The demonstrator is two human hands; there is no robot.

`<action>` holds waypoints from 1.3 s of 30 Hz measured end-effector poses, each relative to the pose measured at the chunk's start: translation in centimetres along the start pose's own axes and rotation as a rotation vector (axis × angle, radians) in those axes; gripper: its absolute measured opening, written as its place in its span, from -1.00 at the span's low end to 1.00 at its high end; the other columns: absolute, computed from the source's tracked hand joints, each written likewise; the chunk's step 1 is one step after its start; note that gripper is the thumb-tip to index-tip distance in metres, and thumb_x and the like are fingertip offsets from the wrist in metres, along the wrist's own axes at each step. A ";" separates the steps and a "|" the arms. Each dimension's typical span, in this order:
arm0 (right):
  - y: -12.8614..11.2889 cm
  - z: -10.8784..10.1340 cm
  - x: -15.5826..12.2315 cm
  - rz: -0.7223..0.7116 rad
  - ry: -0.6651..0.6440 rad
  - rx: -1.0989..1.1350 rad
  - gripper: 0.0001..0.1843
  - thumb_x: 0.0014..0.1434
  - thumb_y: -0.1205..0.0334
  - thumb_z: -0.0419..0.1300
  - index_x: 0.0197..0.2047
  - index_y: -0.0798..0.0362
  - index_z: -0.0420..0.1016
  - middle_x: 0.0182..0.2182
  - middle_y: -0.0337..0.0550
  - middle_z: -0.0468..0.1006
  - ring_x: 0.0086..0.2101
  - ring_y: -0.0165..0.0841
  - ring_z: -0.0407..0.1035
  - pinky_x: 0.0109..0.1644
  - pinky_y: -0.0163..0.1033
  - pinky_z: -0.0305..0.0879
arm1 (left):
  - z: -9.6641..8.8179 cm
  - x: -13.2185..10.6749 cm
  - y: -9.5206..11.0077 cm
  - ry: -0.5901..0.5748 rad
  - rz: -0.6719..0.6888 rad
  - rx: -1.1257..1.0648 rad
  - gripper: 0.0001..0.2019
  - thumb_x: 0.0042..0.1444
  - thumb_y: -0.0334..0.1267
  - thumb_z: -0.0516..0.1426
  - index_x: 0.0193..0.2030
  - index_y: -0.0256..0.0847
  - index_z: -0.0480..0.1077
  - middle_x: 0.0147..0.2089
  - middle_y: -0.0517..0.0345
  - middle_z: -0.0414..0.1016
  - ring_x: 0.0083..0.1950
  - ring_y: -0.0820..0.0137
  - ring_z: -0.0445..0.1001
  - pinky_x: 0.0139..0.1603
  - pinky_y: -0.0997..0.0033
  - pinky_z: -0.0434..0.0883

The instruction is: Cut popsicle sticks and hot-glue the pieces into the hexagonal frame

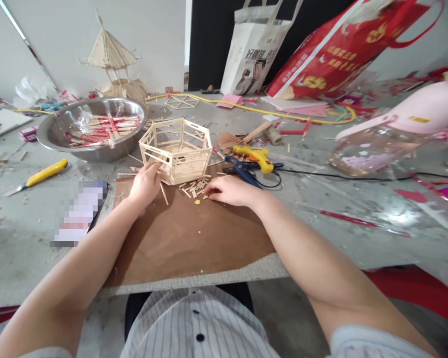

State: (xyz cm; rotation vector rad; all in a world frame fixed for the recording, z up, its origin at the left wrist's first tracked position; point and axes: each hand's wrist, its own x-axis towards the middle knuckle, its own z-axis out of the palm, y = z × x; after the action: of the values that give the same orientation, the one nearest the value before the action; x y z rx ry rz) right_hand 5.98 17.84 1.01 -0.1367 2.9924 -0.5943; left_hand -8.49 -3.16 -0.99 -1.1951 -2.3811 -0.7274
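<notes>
A six-sided frame of thin wooden sticks, open at the top with railed walls, stands at the back of a brown sheet. My left hand is closed against its left front corner, fingers bent onto the rails. A loose stick slants down just below that hand. Right of it, short cut wooden pieces lie scattered in front of the frame. My right hand is at the right side of this pile, thumb and finger pinched at a small wooden piece; the other fingers are partly hidden.
A steel bowl of red-and-wood sticks, a yellow cutter and a phone are at left. Blue-and-yellow glue gun, cable and pink-lidded jar are at right. Behind stand a stick pagoda and bags.
</notes>
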 end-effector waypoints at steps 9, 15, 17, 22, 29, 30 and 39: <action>2.0 -1.0 -0.5 0.193 0.347 0.039 -0.83 0.05 0.26 0.09 -0.34 0.05 0.51 -0.40 -0.20 0.56 -0.36 -0.38 0.41 -0.29 -0.32 0.21 | -0.9 -0.6 1.3 0.222 -0.069 0.016 -0.85 0.08 -0.31 0.00 -0.22 -0.22 0.31 -0.24 0.10 0.36 -0.36 0.47 0.37 -0.37 0.41 0.34; 2.1 -0.6 -0.1 0.171 0.231 -0.057 -0.80 0.04 0.26 0.07 -0.31 0.04 0.51 -0.32 -0.17 0.56 -0.28 -0.34 0.40 -0.23 -0.29 0.19 | -2.0 -1.8 3.6 0.258 0.269 -0.021 -0.87 0.12 -0.26 -0.01 -0.20 -0.22 0.25 -0.44 0.19 0.32 -0.46 0.51 0.32 -0.49 0.48 0.26; 2.0 -0.6 0.0 0.181 0.206 -0.095 -0.79 0.04 0.26 0.08 -0.29 0.03 0.52 -0.30 -0.16 0.55 -0.28 -0.33 0.39 -0.25 -0.29 0.19 | -1.9 -2.4 4.6 0.175 0.460 -0.007 -0.86 0.12 -0.27 -0.02 -0.21 -0.24 0.26 -0.46 0.21 0.35 -0.50 0.53 0.33 -0.53 0.52 0.24; 2.1 -0.6 -0.1 0.097 0.191 -0.080 -0.81 0.04 0.25 0.09 -0.32 0.04 0.52 -0.35 -0.19 0.55 -0.33 -0.37 0.39 -0.27 -0.31 0.19 | -1.2 -3.3 6.2 -0.225 0.629 0.119 -0.75 0.15 -0.26 -0.07 -0.12 -0.19 0.35 -0.37 0.16 0.47 -0.44 0.48 0.43 -0.59 0.55 0.22; 2.5 -0.3 -0.1 0.031 0.096 -0.009 -0.75 0.07 0.26 0.09 -0.20 0.03 0.53 -0.24 -0.17 0.56 -0.26 -0.37 0.40 -0.17 -0.30 0.23 | -0.7 -3.3 6.1 -0.480 0.537 0.215 -0.64 0.12 -0.30 -0.08 0.04 -0.12 0.34 -0.29 0.06 0.51 -0.36 0.40 0.47 -0.52 0.50 0.32; 2.5 -0.3 -0.1 0.035 0.112 -0.014 -0.73 0.08 0.27 0.08 -0.16 0.02 0.52 -0.21 -0.16 0.55 -0.23 -0.36 0.40 -0.14 -0.29 0.22 | -0.7 -3.3 6.1 -0.488 0.525 0.221 -0.64 0.12 -0.31 -0.07 0.03 -0.13 0.34 -0.31 0.05 0.51 -0.35 0.39 0.47 -0.51 0.48 0.34; 2.0 -0.3 -0.2 0.078 0.142 0.005 -0.78 0.05 0.22 0.11 -0.27 0.03 0.54 -0.33 -0.19 0.57 -0.32 -0.38 0.41 -0.22 -0.31 0.23 | -0.8 -3.1 6.2 -0.460 0.484 0.250 -0.69 0.13 -0.31 -0.08 -0.06 -0.11 0.40 -0.24 0.08 0.49 -0.24 0.35 0.42 -0.42 0.45 0.37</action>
State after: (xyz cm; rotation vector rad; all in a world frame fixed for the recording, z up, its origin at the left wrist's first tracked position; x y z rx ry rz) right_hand 5.97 19.82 0.55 0.0234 3.1153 -0.6285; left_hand -1.55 -2.42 -0.34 -1.8743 -2.2684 0.0047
